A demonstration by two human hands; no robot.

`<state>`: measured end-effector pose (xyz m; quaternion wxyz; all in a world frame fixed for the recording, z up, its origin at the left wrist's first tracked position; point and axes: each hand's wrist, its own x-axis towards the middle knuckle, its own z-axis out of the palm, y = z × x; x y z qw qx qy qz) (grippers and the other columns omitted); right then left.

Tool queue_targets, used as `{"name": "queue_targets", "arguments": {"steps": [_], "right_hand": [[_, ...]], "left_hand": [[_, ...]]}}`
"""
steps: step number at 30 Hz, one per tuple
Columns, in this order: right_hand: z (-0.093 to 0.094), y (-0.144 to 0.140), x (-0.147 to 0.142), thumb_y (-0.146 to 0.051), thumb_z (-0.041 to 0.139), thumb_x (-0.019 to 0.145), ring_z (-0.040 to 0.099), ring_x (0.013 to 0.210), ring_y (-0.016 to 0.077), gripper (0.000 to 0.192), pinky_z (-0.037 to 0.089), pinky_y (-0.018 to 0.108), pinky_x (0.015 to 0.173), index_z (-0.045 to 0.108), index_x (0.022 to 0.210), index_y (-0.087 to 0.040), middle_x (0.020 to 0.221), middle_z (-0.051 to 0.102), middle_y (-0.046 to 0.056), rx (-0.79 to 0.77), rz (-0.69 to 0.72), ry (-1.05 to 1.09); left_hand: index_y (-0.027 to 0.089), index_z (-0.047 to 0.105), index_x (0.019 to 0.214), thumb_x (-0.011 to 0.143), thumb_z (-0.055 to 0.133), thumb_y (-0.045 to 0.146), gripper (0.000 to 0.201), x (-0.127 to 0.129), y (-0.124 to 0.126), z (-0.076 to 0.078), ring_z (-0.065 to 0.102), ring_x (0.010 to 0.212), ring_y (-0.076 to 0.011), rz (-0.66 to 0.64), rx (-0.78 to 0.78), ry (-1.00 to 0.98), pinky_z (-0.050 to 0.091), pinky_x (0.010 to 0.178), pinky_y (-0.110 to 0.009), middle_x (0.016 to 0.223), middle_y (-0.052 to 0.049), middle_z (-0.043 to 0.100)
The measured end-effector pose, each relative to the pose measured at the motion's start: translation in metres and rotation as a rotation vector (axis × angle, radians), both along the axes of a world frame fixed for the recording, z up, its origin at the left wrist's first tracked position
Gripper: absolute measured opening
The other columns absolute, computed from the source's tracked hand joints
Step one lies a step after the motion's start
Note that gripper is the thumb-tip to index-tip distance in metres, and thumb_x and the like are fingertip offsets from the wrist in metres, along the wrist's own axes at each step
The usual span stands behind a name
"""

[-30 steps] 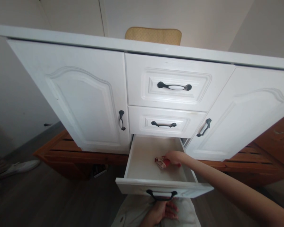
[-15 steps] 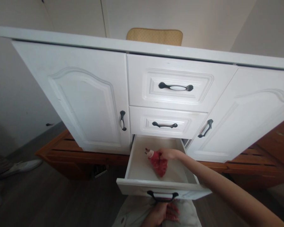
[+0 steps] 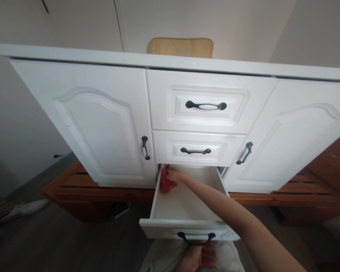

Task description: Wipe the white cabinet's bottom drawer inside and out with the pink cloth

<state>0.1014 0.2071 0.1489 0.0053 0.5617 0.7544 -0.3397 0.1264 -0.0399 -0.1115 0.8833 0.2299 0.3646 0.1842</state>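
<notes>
A white cabinet has its bottom drawer [image 3: 187, 219] pulled out. My right hand [image 3: 172, 175] reaches deep into the drawer's back left corner and grips a red cloth [image 3: 166, 184] pressed against the drawer floor. My left hand [image 3: 197, 258] rests low at the frame's bottom, just under the drawer's black handle [image 3: 196, 238], fingers curled with red nails, over a pale fabric. Whether it holds anything is unclear.
Two closed drawers [image 3: 206, 106] sit above the open one, flanked by a left door [image 3: 93, 121] and a right door [image 3: 294, 132]. A tan cushion [image 3: 180, 47] lies on top. A wooden base [image 3: 73, 185] runs beneath. A white shoe [image 3: 22, 208] lies on the floor, left.
My right hand has moved the red cloth from the drawer's middle right to its back left corner. The left hand stays below the handle.
</notes>
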Motion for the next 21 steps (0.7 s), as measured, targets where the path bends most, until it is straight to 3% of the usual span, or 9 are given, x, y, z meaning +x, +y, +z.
{"name": "queue_targets", "arguments": {"steps": [2, 5, 10, 15, 21], "right_hand": [[0.003, -0.016, 0.002, -0.017, 0.064, 0.080, 0.065, 0.081, 0.0217, 0.005, 0.047, 0.029, 0.064, 0.065, 0.079, -0.012, 0.090, 0.072, 0.014, -0.049, 0.146, -0.070], [0.001, -0.046, -0.004, -0.018, 0.071, 0.071, 0.064, 0.074, 0.0182, 0.010, 0.047, 0.026, 0.062, 0.062, 0.067, -0.016, 0.076, 0.069, 0.004, -0.156, 0.393, -0.120], [-0.011, -0.077, -0.028, -0.018, 0.063, 0.068, 0.063, 0.065, 0.0178, 0.004, 0.050, 0.029, 0.060, 0.059, 0.067, -0.020, 0.064, 0.060, -0.003, -0.197, 0.791, -0.255], [-0.006, -0.076, -0.032, -0.016, 0.062, 0.065, 0.064, 0.070, 0.0190, 0.008, 0.051, 0.030, 0.066, 0.057, 0.068, -0.020, 0.067, 0.060, -0.002, -0.268, 0.870, -0.246], [-0.006, -0.090, 0.020, -0.016, 0.061, 0.066, 0.062, 0.064, 0.0192, 0.010, 0.048, 0.031, 0.062, 0.058, 0.074, -0.021, 0.063, 0.059, -0.003, -0.248, 0.797, -0.214]], "left_hand": [[0.018, 0.077, 0.099, 0.087, 0.058, 0.061, 0.049, 0.003, 0.001, -0.002, 0.072, 0.061, -0.0172, -0.006, -0.001, -0.002, 0.057, 0.074, -0.032, 0.084, -0.008, 0.079], [0.017, 0.075, 0.103, 0.089, 0.056, 0.059, 0.048, 0.006, 0.001, -0.004, 0.072, 0.061, -0.0167, -0.007, -0.014, 0.003, 0.056, 0.069, -0.029, 0.083, -0.008, 0.079], [0.014, 0.070, 0.111, 0.095, 0.045, 0.058, 0.053, 0.005, 0.000, -0.007, 0.073, 0.060, -0.0176, 0.019, -0.023, -0.032, 0.053, 0.063, -0.027, 0.082, -0.010, 0.080], [0.012, 0.070, 0.108, 0.091, 0.054, 0.058, 0.052, 0.002, 0.001, -0.005, 0.074, 0.062, -0.0190, 0.030, -0.029, -0.046, 0.052, 0.062, -0.027, 0.084, -0.011, 0.080], [0.014, 0.068, 0.109, 0.090, 0.055, 0.062, 0.053, -0.001, 0.000, -0.003, 0.074, 0.062, -0.0184, 0.043, -0.008, -0.057, 0.054, 0.066, -0.028, 0.082, -0.008, 0.080]]}}
